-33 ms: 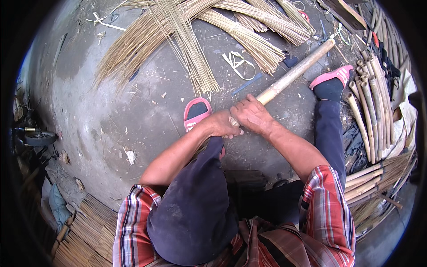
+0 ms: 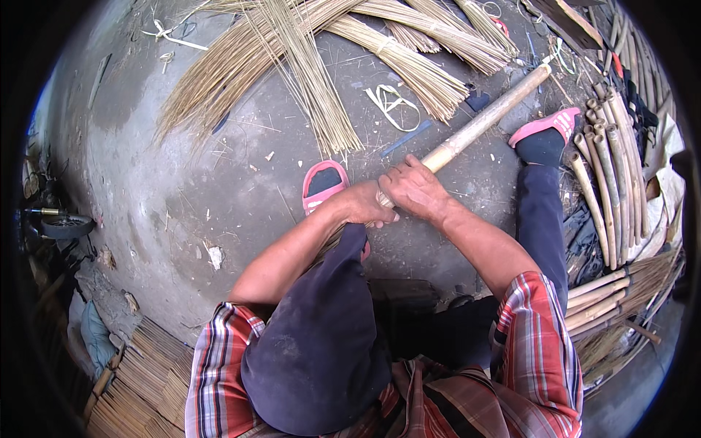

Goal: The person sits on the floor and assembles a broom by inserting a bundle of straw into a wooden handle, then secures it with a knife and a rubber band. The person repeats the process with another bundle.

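Note:
A long pale bamboo pole (image 2: 485, 123) slants from my hands, above my raised left thigh, up to the far right. My right hand (image 2: 415, 188) is wrapped round the pole near its lower end. Close against it, my left hand (image 2: 365, 204) is closed at that same end, where a few thin sticks (image 2: 332, 241) show beneath my left forearm. Most of those sticks are hidden by my arm and leg, so I cannot tell how they join the pole.
Bundles of thin straw-coloured sticks (image 2: 409, 73) lie across the concrete floor ahead. A loop of pale strap (image 2: 393, 107) is near them. Bamboo poles (image 2: 617, 175) are piled at the right, above finished-looking brooms (image 2: 602, 303). More sticks (image 2: 146, 379) lie at lower left, below a small wheel (image 2: 66, 227).

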Action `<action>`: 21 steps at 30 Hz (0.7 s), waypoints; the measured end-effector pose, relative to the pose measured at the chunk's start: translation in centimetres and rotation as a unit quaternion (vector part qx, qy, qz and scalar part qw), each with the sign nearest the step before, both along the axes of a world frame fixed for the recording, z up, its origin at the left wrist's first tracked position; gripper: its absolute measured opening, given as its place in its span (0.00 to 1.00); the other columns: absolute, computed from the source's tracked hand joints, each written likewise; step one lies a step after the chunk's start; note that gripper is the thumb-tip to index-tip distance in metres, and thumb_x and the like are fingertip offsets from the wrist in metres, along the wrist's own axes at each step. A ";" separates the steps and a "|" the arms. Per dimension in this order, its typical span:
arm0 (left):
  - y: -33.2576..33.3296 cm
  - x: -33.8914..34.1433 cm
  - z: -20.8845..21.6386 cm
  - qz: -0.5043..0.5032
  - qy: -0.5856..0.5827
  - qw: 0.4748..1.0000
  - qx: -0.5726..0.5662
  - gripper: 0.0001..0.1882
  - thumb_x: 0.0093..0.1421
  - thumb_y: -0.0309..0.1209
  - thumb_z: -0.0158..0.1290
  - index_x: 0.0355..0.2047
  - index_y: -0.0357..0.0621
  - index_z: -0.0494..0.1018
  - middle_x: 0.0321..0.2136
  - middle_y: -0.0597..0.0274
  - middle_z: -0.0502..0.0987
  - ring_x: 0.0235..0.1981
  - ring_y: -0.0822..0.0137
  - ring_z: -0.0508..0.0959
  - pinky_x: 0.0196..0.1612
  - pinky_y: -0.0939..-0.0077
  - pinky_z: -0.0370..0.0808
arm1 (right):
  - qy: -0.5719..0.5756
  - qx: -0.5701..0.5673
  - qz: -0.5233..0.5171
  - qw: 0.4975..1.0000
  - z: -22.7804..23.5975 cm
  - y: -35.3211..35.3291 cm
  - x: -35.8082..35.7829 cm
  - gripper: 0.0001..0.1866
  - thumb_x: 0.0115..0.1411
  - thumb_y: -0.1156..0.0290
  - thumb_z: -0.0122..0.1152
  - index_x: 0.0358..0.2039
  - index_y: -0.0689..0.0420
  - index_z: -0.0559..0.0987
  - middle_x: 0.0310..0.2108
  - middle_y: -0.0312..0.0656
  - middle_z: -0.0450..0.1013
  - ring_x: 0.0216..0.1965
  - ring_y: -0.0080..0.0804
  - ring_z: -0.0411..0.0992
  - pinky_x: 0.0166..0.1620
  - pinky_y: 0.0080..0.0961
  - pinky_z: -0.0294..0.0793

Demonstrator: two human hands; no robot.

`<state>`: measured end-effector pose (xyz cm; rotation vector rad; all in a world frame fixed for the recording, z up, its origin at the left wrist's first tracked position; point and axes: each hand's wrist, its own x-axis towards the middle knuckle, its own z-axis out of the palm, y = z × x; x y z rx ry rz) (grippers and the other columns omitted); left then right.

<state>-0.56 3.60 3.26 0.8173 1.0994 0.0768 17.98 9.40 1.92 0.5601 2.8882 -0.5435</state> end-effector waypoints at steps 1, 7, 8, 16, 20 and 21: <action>0.0 -0.1 0.0 -0.005 -0.012 1.000 0.004 0.16 0.61 0.34 0.70 0.43 0.39 0.78 0.24 0.65 0.81 0.25 0.70 0.80 0.29 0.73 0.78 | 0.006 -0.004 -0.001 1.000 -0.1 0.0 0.0 0.08 0.63 0.67 0.57 0.38 0.53 0.81 0.38 0.44 0.83 0.46 0.41 0.82 0.65 0.49 0.70; -0.1 0.4 -0.2 0.002 0.034 0.999 -0.018 0.12 0.61 0.34 0.69 0.37 0.40 0.80 0.22 0.64 0.80 0.26 0.73 0.81 0.30 0.74 0.77 | -0.003 0.002 0.012 1.000 -0.5 0.2 -0.1 0.07 0.63 0.67 0.57 0.38 0.54 0.81 0.36 0.45 0.83 0.44 0.41 0.83 0.65 0.48 0.71; 0.0 0.7 -0.3 -0.010 0.063 0.998 -0.009 0.13 0.60 0.35 0.69 0.36 0.39 0.80 0.22 0.62 0.80 0.26 0.71 0.81 0.31 0.73 0.77 | 0.002 0.018 0.016 1.000 -0.5 0.2 -0.1 0.07 0.63 0.67 0.58 0.38 0.54 0.81 0.35 0.45 0.83 0.44 0.41 0.83 0.65 0.48 0.71; 0.3 0.7 -0.6 -0.097 0.289 0.938 0.166 0.23 0.53 0.40 0.66 0.34 0.25 0.81 0.29 0.35 0.83 0.35 0.42 0.86 0.42 0.54 0.81 | 0.096 0.089 -0.050 0.990 1.6 0.6 -0.6 0.14 0.65 0.69 0.58 0.50 0.55 0.81 0.45 0.45 0.83 0.53 0.44 0.80 0.67 0.48 0.67; 0.3 -0.3 -2.1 -0.132 0.309 0.926 0.170 0.24 0.55 0.40 0.65 0.38 0.25 0.83 0.36 0.28 0.83 0.44 0.37 0.86 0.49 0.50 0.81 | 0.165 -0.067 -0.153 0.972 9.1 2.3 1.5 0.20 0.62 0.69 0.57 0.55 0.51 0.82 0.50 0.45 0.82 0.56 0.48 0.78 0.66 0.51 0.68; 0.2 -0.7 -2.3 -0.124 0.303 0.923 0.203 0.23 0.55 0.40 0.65 0.38 0.26 0.83 0.35 0.28 0.83 0.43 0.38 0.86 0.49 0.50 0.81 | 0.249 -0.129 -0.142 0.949 11.9 3.0 2.6 0.21 0.62 0.71 0.58 0.56 0.52 0.82 0.51 0.44 0.82 0.57 0.46 0.77 0.66 0.49 0.68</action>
